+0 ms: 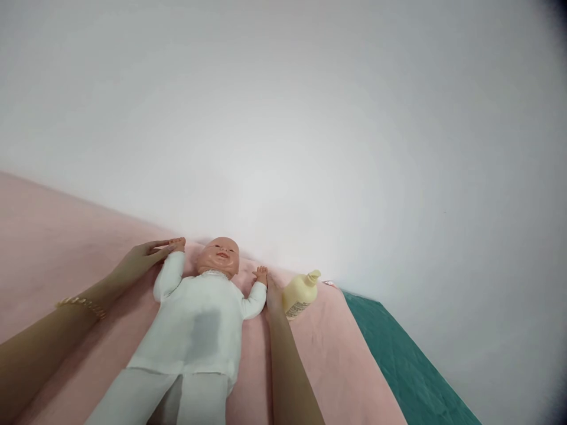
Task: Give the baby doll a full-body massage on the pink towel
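A baby doll (177, 330) in a white long-sleeved top and trousers lies on its back, both arms bent up beside its head. A grey square patch marks the front of the top. At the doll's raised hand on the left, my left hand (142, 262) is closed, thumb and fingers pinching it. My right hand (273, 295) rests against the doll's other hand and cuff; its fingers are mostly hidden, so their grip cannot be made out. Just right of that hand stands a pale yellow pump bottle (300, 293), with dark print low on its side.
A pink cloth (336, 348) covers the surface under the doll. Beyond its right edge shows a green sheet (407, 360). A plain white wall (283, 118) rises directly behind the doll's head and the bottle. A bracelet (82, 304) circles my left wrist.
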`<state>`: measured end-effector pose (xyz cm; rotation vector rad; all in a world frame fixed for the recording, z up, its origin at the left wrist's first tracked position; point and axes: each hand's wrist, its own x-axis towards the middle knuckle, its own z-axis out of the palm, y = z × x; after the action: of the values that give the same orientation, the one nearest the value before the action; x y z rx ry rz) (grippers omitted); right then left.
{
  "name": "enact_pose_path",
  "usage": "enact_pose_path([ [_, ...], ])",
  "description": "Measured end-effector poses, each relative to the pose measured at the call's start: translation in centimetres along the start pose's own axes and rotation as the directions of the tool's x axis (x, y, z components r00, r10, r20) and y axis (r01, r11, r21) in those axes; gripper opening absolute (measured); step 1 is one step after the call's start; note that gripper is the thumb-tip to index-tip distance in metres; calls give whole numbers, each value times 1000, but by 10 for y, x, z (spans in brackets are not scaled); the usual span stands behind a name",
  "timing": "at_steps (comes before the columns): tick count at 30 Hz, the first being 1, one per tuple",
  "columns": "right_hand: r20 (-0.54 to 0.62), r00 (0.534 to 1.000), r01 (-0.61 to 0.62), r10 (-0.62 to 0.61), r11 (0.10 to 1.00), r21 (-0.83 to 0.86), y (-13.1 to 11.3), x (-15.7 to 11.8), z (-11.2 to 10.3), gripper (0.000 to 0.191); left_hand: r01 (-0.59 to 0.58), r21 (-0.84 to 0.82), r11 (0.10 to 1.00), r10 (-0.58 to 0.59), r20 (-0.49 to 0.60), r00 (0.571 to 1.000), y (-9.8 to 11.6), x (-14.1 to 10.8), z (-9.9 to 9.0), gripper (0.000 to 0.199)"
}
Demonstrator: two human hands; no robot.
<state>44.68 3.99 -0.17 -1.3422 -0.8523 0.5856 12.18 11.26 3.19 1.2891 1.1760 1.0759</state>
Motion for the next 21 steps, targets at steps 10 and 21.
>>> enact_pose_path([
  [10,-38,997,69,-67,996,49,-16,-18,-4,68,-91,-19,996,85,-201,976,6,-22,-4,69],
  [21,-250,935,211,-250,962,-172,-32,-108,-19,67,-55,214,975,146,-437,887,6,-97,-29,67],
])
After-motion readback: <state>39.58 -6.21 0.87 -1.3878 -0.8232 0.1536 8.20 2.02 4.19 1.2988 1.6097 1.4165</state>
